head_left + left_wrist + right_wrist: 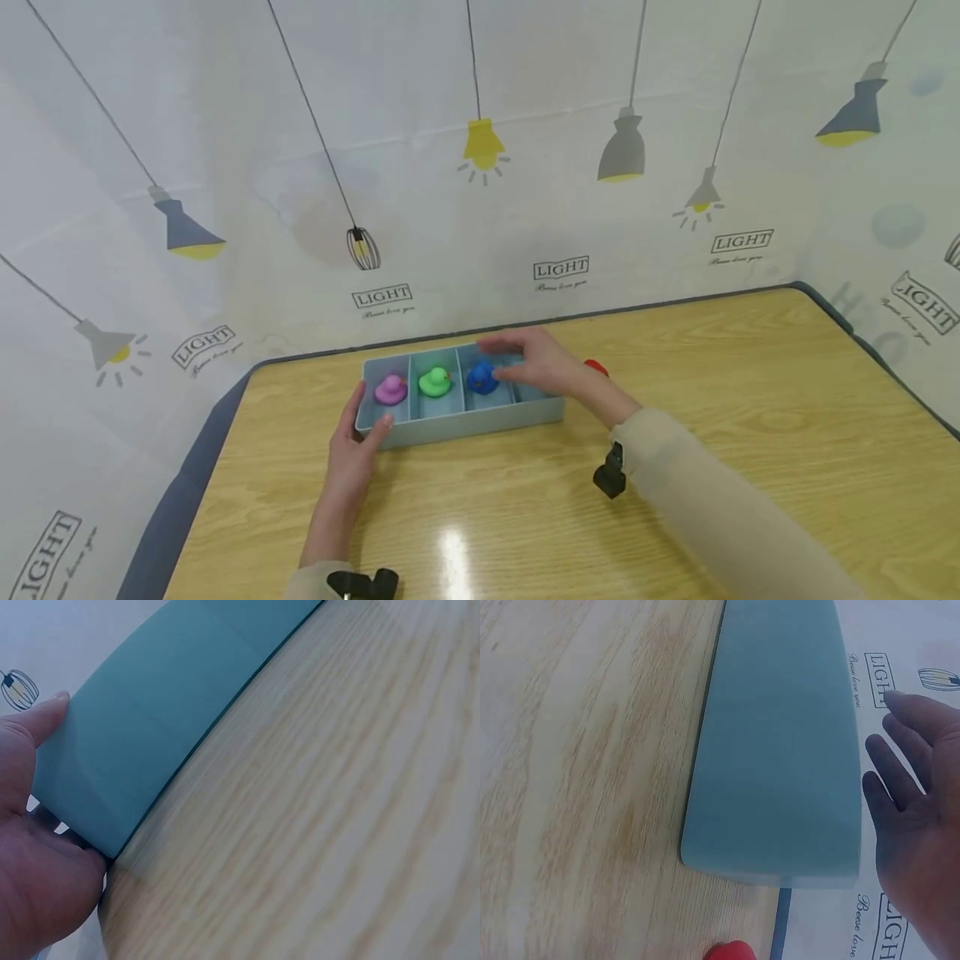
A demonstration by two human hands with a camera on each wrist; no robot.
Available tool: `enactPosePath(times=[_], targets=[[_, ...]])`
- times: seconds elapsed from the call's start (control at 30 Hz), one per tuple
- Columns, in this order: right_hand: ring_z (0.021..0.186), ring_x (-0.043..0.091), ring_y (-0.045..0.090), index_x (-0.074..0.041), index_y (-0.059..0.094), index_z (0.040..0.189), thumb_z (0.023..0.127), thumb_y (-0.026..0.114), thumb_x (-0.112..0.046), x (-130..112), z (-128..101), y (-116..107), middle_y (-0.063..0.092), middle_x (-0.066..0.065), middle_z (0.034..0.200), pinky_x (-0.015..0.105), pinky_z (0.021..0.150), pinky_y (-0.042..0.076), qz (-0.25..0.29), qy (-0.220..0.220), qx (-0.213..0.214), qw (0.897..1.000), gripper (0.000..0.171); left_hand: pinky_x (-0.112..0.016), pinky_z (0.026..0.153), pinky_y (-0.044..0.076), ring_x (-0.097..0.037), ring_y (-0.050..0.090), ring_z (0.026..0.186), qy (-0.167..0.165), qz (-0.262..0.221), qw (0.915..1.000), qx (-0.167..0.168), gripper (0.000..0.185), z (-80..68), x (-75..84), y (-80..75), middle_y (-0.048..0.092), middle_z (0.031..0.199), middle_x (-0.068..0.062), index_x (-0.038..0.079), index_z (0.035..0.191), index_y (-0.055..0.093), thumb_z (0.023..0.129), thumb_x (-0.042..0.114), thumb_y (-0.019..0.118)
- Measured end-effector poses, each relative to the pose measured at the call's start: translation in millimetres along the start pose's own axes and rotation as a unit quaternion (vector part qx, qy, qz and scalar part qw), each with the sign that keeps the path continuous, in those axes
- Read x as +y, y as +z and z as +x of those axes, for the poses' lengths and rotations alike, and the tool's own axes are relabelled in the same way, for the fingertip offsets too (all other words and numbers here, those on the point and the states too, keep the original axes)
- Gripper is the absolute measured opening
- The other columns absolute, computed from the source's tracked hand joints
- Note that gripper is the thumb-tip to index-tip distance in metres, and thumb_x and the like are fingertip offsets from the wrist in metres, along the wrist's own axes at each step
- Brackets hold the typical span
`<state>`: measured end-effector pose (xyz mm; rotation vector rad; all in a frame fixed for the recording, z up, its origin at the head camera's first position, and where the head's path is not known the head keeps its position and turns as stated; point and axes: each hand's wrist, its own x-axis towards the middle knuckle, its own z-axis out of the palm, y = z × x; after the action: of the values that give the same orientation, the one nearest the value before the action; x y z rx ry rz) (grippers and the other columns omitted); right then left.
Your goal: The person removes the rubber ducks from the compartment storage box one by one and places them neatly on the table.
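A light blue divided box (465, 427) sits on the table, its compartments side by side. From left to right, a purple rubber duck (390, 390), a green rubber duck (436, 382) and a blue rubber duck (482, 378) each occupy one compartment. My left hand (351, 458) grips the box's left end, thumb at the front wall. Over the box, my right hand (542, 363) hovers beside the blue duck with fingers spread; in the right wrist view nothing shows between them. That hand partly covers the rightmost compartment.
A red object (596, 367), mostly hidden by my right wrist in the head view, lies on the table (750, 417) just right of the box. Behind the table hangs a white cloth (420, 208) printed with lamps.
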<state>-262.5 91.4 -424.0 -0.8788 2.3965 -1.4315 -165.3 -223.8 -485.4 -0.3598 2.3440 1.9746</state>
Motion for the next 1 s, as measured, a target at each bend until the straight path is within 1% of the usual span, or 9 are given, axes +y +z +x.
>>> enactPosePath(times=[0.1, 0.3, 0.57, 0.8, 1.0], targets=[[0.13, 0.024, 0.058, -0.005, 0.059, 0.142, 0.091, 0.076, -0.005, 0, 5, 3, 0.066, 0.006, 0.137, 0.049, 0.112, 0.043, -0.016, 0.001, -0.003, 1.0, 0.053, -0.047, 0.125, 0.011, -0.029, 0.002, 0.157, 0.002, 0.001, 1.0, 0.002, 0.073, 1.0, 1.3, -0.1, 0.006, 0.172, -0.005, 0.037, 0.164, 0.021, 0.104, 0.03, 0.062], [0.131, 0.026, 0.057, -0.003, 0.059, 0.143, 0.092, 0.076, -0.005, 3, 11, 7, 0.064, 0.008, 0.139, 0.047, 0.113, 0.043, -0.022, 0.007, -0.016, 1.0, 0.054, -0.046, 0.125, 0.012, -0.028, 0.004, 0.157, 0.015, -0.006, 0.9999, 0.0, 0.074, 2.3, 0.3, 0.6, 0.007, 0.172, -0.005, 0.035, 0.165, 0.022, 0.104, 0.027, 0.063], [0.131, 0.027, 0.056, -0.003, 0.059, 0.142, 0.092, 0.076, -0.004, 3, 15, 12, 0.063, 0.01, 0.14, 0.046, 0.112, 0.043, -0.035, 0.02, -0.023, 0.999, 0.053, -0.046, 0.125, 0.011, -0.029, 0.003, 0.157, 0.011, -0.007, 0.9999, 0.002, 0.074, 1.1, -1.4, -0.1, 0.006, 0.172, -0.005, 0.035, 0.164, 0.022, 0.104, 0.026, 0.063], [0.131, 0.025, 0.056, -0.006, 0.061, 0.14, 0.091, 0.077, -0.005, 4, 20, 17, 0.062, 0.008, 0.14, 0.045, 0.112, 0.043, -0.068, 0.035, -0.032, 0.997, 0.052, -0.046, 0.125, 0.012, -0.028, 0.003, 0.157, 0.013, -0.009, 0.9999, -0.002, 0.073, -0.7, -0.6, 0.3, 0.006, 0.172, -0.006, 0.036, 0.164, 0.022, 0.104, 0.027, 0.063], [0.133, 0.026, 0.054, -0.008, 0.063, 0.14, 0.092, 0.075, -0.005, 4, 22, 20, 0.062, 0.008, 0.141, 0.044, 0.112, 0.043, -0.105, 0.037, -0.043, 0.993, 0.049, -0.047, 0.125, 0.011, -0.029, 0.003, 0.157, 0.016, -0.005, 0.9999, -0.001, 0.073, 0.4, -1.1, 0.8, 0.006, 0.172, -0.007, 0.035, 0.164, 0.023, 0.104, 0.025, 0.062]])
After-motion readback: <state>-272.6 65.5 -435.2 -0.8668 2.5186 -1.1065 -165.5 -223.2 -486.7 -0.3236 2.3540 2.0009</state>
